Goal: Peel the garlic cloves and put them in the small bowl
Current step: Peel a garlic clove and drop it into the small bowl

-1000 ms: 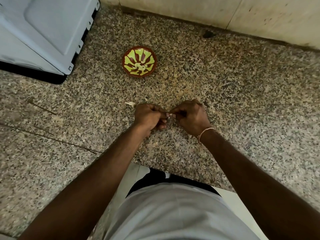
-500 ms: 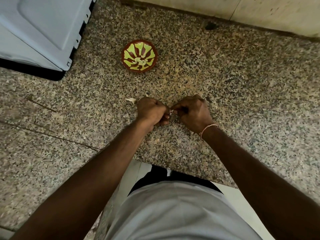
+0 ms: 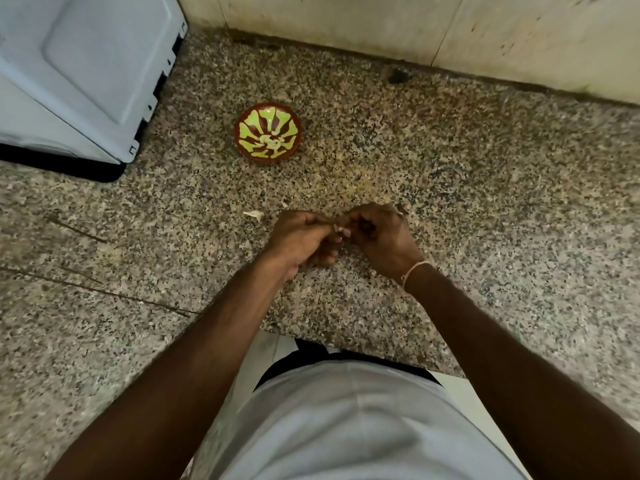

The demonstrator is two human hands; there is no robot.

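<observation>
No words can be read on anything here. In the middle of the frame, the left hand [image 3: 298,239] and right hand [image 3: 377,237] meet, fingers curled tight, both pinching a tiny pale clove [image 3: 338,229] between their tips. It is too small to tell which way it points. The bowl [image 3: 268,133] sits above the hands, well apart from them, with pale bits inside. A peel [image 3: 254,214] lies just left of the hands. The counter [image 3: 485,220] edge runs below the wrists. A white box [image 3: 79,71] fills the upper left.
</observation>
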